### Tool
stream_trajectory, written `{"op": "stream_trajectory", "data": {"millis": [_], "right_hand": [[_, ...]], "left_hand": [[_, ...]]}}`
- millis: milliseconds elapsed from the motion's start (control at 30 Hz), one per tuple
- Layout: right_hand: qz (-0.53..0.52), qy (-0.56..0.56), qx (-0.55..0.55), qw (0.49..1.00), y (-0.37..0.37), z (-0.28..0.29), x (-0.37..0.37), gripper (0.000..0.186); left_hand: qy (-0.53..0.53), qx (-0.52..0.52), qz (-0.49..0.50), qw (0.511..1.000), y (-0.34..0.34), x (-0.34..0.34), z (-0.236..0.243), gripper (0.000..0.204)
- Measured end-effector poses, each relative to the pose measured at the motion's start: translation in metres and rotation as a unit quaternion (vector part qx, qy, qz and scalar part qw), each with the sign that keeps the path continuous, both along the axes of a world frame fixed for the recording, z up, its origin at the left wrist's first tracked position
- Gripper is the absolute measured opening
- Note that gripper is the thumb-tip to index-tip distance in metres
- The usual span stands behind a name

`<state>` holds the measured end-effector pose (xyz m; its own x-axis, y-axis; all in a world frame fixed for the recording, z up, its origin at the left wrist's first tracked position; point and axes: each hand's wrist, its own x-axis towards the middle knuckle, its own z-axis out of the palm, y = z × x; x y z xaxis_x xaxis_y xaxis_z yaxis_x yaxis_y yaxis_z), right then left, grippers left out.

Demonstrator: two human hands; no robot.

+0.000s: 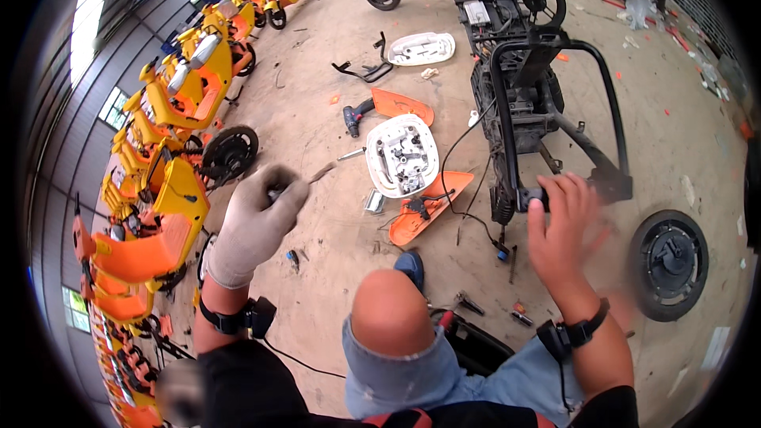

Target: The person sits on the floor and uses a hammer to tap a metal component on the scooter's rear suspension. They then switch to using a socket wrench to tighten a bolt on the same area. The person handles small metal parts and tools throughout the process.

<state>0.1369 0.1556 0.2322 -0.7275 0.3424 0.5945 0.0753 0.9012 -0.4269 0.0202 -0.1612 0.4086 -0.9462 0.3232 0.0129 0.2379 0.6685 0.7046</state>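
My left hand (265,214), in a pale grey glove, is closed in the air to the left of the parts. From its fist sticks a thin, blurred tool (322,173); its kind cannot be made out. On the right, my bare right hand (563,222) has its fingers curled over the near end of a stripped scooter's black tubular frame (617,103), with some motion blur. Between my hands lies a white rounded tray of small metal parts (402,154). An orange panel (420,214) lies by the tray, a dark cable connector on it.
A cordless drill (357,117), a screwdriver (351,154) and a white cover (422,49) lie on the floor. A wheel (672,264) lies at right. Yellow-orange scooters (186,87) line the left side. Loose sockets (469,303) and a black case (476,349) are near my knees.
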Motion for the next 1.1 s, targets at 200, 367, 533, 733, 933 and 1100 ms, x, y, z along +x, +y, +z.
{"op": "stream_trajectory", "data": {"millis": [200,367,533,733,933,1100], "right_hand": [[0.122,0.108,-0.182,0.97,0.002,0.016,0.048,0.038],[0.313,0.119,-0.484,0.809,-0.022,0.034,0.083,0.045],[0.236,0.026,-0.535,0.811,0.001,0.046,0.097,0.031],[0.175,-0.077,-0.418,0.888,0.001,0.043,0.087,0.02],[0.221,-0.143,-0.493,0.829,-0.006,0.031,0.065,0.022],[0.251,-0.159,-0.504,0.811,0.005,0.01,0.045,0.018]], "left_hand": [[0.018,-0.074,-0.246,0.966,0.083,0.11,0.037,0.025],[-0.031,-0.031,-0.325,0.945,0.135,0.123,-0.046,0.028],[-0.162,0.059,-0.258,0.951,0.169,0.108,-0.072,0.035],[-0.279,0.125,-0.255,0.918,0.166,0.095,-0.109,0.034],[-0.387,0.21,-0.203,0.874,0.151,0.072,-0.13,0.022],[-0.473,0.264,-0.229,0.809,0.152,0.049,-0.15,0.023]]}}
